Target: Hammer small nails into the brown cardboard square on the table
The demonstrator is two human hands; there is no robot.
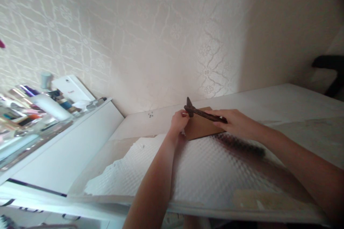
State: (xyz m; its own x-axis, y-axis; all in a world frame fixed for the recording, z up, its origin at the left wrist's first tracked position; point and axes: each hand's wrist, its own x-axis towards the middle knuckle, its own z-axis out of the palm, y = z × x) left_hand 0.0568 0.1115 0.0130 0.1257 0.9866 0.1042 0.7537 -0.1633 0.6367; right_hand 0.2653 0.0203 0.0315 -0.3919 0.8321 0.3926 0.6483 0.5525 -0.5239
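Note:
My right hand is closed around the handle of a dark brown hammer. The hammer's head is over the left part of a flat brown board, close to the fingers of my left hand. My left hand is at the board's left edge with its fingers bent together. What they pinch, if anything, is too small to make out. Under the board lies a white textured sheet, spread on the table.
Several small bits, perhaps nails, lie on the white table near the wall. At left, a white cabinet bears crowded bottles and a white box. A patterned wall rises behind. Something black stands at far right.

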